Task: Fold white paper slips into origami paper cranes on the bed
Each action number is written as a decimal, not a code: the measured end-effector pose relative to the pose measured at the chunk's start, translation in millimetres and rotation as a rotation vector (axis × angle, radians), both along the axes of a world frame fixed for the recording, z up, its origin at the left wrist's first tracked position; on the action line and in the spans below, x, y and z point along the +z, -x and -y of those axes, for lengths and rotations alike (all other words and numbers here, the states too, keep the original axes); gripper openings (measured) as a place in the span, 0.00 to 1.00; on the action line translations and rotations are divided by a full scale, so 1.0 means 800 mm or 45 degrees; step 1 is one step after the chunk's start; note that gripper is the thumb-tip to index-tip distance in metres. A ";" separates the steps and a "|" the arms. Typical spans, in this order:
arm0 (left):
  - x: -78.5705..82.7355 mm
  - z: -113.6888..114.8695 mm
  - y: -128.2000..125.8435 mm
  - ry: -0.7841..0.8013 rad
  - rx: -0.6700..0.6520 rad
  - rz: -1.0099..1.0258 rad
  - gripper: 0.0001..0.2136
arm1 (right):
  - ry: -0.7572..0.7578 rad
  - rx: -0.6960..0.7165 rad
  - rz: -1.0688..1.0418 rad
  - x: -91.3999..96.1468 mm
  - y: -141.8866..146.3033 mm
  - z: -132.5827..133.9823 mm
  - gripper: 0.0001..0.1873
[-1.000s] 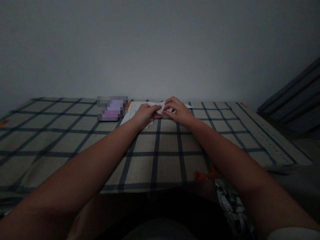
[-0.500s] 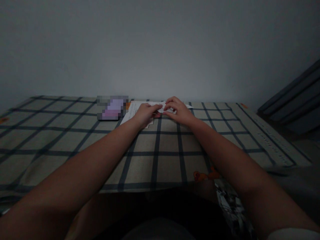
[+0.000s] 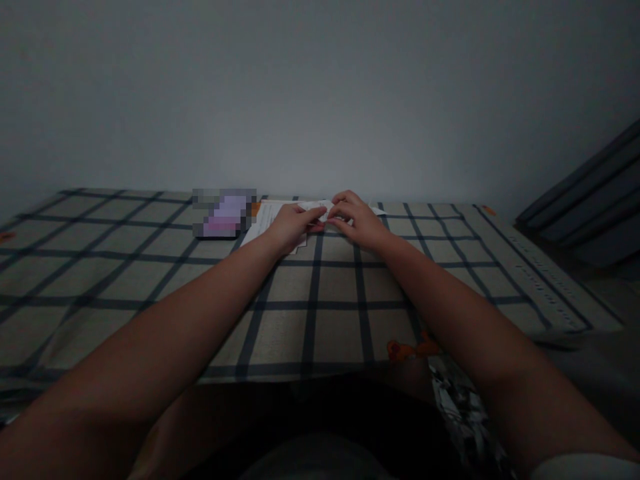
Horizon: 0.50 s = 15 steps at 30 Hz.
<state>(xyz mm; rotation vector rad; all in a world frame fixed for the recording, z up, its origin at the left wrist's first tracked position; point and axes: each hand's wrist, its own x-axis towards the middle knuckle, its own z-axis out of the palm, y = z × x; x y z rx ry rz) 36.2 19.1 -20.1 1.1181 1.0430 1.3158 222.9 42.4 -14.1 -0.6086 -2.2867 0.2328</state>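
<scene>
Both arms reach across the checked cloth to a white piece of paper (image 3: 316,204) held up near the wall. My left hand (image 3: 295,223) pinches the paper between thumb and fingers. Close beside it, my right hand (image 3: 356,217) has its curled fingers on the paper's right part, thumb towards the left hand. Part of the paper is hidden behind the fingers, and a pale tip pokes out past the right hand. Beneath and left of my left hand lie printed sheets (image 3: 263,225), stacked slightly askew.
A phone-like object (image 3: 223,223), pixelated, with a purple and pink face, lies left of the sheets. The checked tablecloth (image 3: 335,327) covers the table up to the grey wall (image 3: 320,93). A dark pleated curtain (image 3: 595,200) hangs at the right.
The paper stands slightly higher between the hands, and my left fingers have closed a little more along its edge. Both hands otherwise stay in nearly the same place.
</scene>
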 end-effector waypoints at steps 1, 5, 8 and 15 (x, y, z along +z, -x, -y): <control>0.000 0.000 -0.001 -0.006 0.009 0.012 0.11 | 0.003 -0.003 0.001 0.000 0.000 0.000 0.05; -0.001 0.000 -0.002 -0.029 0.000 0.030 0.10 | -0.006 0.006 -0.005 0.000 0.000 -0.002 0.05; 0.000 -0.001 -0.002 -0.009 -0.004 0.029 0.10 | -0.017 0.000 -0.002 -0.002 0.000 -0.003 0.06; 0.001 0.000 0.000 0.035 -0.100 0.140 0.06 | 0.007 -0.025 -0.019 -0.002 -0.002 -0.003 0.07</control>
